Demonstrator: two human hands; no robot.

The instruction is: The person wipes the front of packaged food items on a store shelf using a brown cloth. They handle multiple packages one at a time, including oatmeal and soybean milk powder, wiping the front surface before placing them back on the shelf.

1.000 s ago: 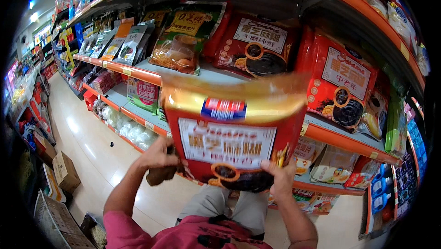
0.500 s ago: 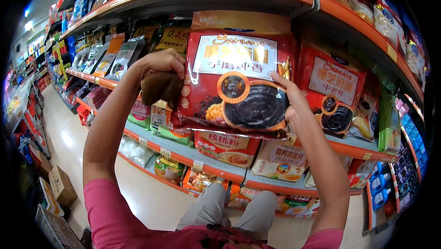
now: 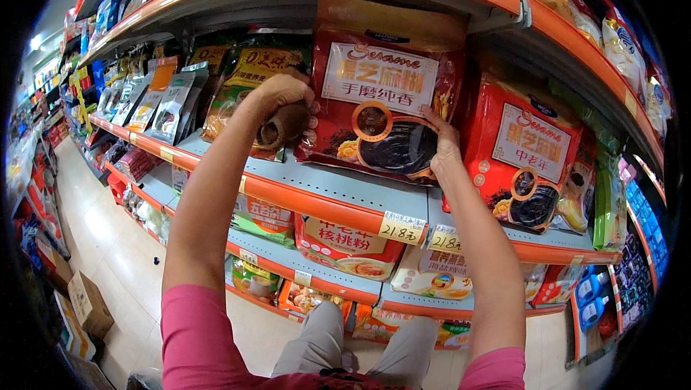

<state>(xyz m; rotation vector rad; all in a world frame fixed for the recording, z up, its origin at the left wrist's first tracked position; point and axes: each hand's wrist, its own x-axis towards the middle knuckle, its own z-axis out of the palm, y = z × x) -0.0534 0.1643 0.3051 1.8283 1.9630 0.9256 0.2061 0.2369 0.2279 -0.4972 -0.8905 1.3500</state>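
Bottom centre: grey trousers [image 3: 317, 332]. Mid-frame, left hand [image 3: 284, 93] closed round a brown cloth [image 3: 288, 129], at the left edge of a red packet [image 3: 378, 98]. Right hand [image 3: 445, 144] at its lower right edge, digits on the front; rest hidden, so cannot tell if it grips. Packet, upper centre between the hands, upright, face out, apparently resting on the grey shelf [image 3: 324, 182]. Placement looks nearly done; hands not yet clear. Similar packet [image 3: 529, 149] right; aisle floor [image 3: 93, 210] far left.
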